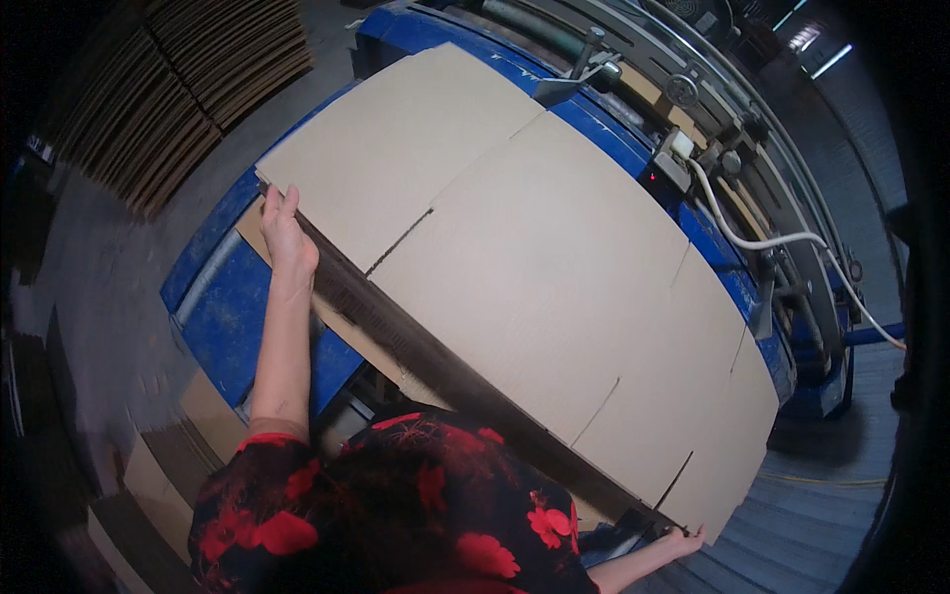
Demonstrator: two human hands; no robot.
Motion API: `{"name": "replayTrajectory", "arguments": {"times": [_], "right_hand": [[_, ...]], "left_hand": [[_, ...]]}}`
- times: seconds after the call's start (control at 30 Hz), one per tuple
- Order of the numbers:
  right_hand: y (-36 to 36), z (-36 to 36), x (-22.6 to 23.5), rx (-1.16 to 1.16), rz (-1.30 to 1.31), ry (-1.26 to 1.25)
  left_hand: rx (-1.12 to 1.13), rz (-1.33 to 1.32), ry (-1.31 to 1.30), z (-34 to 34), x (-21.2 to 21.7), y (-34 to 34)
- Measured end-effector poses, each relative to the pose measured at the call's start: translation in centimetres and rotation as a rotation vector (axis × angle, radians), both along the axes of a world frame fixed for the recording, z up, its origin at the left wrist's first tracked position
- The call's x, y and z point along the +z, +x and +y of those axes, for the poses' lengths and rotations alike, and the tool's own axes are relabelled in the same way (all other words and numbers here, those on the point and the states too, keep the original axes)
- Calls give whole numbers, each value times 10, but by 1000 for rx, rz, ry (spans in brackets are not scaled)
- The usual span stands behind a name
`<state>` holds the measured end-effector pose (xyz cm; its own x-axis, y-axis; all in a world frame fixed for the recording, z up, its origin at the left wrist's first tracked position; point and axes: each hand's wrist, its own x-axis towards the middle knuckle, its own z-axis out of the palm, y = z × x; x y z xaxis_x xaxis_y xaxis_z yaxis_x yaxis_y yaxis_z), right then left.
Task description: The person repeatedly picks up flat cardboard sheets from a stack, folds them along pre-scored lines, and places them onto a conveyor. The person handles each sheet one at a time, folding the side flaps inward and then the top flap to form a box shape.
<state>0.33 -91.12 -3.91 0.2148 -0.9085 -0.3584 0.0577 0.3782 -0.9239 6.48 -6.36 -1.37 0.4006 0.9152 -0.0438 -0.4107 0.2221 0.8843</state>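
A wide stack of flat tan cardboard sheets [534,257], with slots cut into the top sheet, lies across a blue machine. My left hand [288,238] is at the near left corner of the stack. Its fingers are stretched out and rest against the dark layered edge; some are hidden. At the near right corner, my right hand [681,543] grips the edge of the cardboard, with its thumb by the corner and the other fingers partly out of sight.
The blue machine [223,342] extends beyond the stack, with rollers, metal brackets [579,79] and a white cable [737,238] along its far side. Tall bundles of cardboard [188,89] stand at far left. More cardboard stacks [148,480] sit at lower left. Ridged flooring [802,525] lies right.
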Motion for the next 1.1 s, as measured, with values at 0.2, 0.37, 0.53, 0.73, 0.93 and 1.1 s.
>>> {"name": "replayTrajectory", "arguments": {"times": [0.2,0.37,0.53,0.73,0.93,1.1], "right_hand": [[-1,41,8,191,-353,74],[-5,81,-3,478,-405,183],[-50,116,26,473,-154,-441],[-30,172,35,1048,346,-1478],[5,170,42,1307,658,-1940],[29,160,41,1324,616,-1948]], "left_hand": [[-193,-272,116,5,11,0],[-577,-59,-432,25,-18,-16],[-612,224,35,7,-7,-51],[-809,770,1199,-60,3,-20],[-854,567,2120,-118,3,13],[-870,532,2184,-132,-4,28]]}}
